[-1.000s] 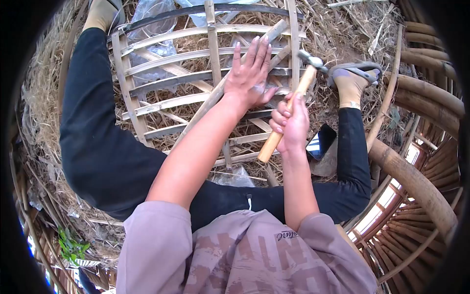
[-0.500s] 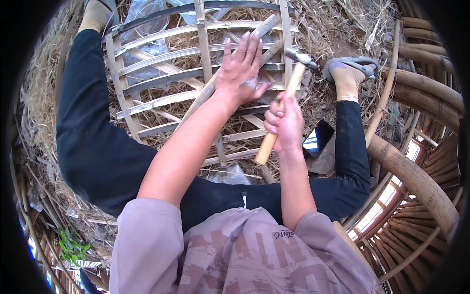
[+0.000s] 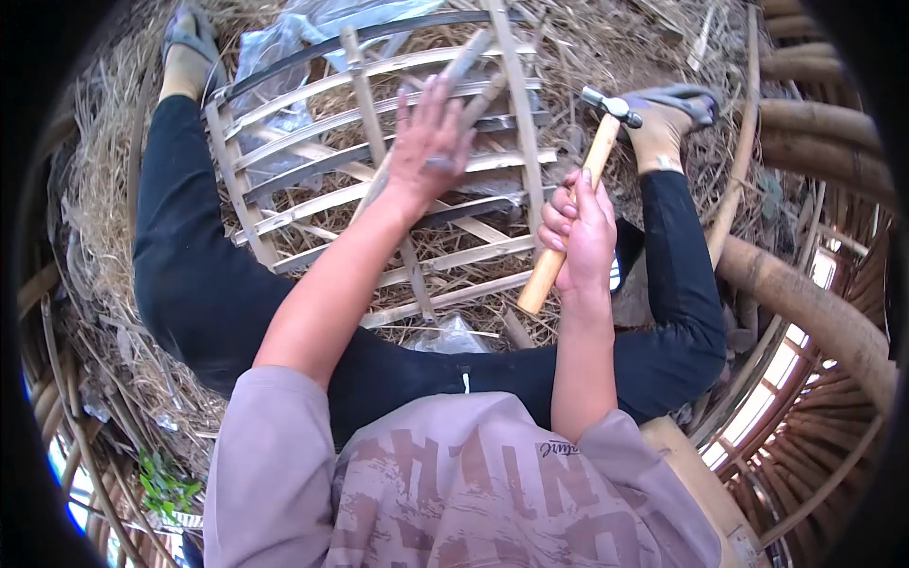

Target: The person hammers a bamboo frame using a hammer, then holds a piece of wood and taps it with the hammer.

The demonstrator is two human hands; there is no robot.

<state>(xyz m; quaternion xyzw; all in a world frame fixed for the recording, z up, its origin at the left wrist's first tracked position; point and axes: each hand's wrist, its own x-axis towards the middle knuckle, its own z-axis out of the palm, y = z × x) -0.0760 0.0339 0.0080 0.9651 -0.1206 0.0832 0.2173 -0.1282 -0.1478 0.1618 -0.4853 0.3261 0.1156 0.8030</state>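
My left hand point(image 3: 428, 156) lies with its fingers stretched over the upper middle of a slatted bamboo frame point(image 3: 525, 123), slightly blurred. A thicker diagonal stick point(image 3: 466, 57) runs beneath this hand. My right hand point(image 3: 579, 227) is closed round the wooden handle of a hammer point(image 3: 598, 151), to the right of the frame. The hammer's metal head points up and away from me, near my right foot. Curved light and dark slats cross the upright pieces of the frame, which rests on dry straw between my legs.
Clear plastic sheeting point(image 3: 284, 52) lies under and behind the frame. A dark phone-like object point(image 3: 625, 248) is partly hidden behind my right wrist. Thick bamboo poles point(image 3: 805, 293) curve along the right side. A green plant point(image 3: 166, 488) stands at the lower left.
My left hand has shifted left across the frame. The hammer and my right hand have moved slightly right, away from the frame's edge. The frame appears tilted differently as the view has turned.
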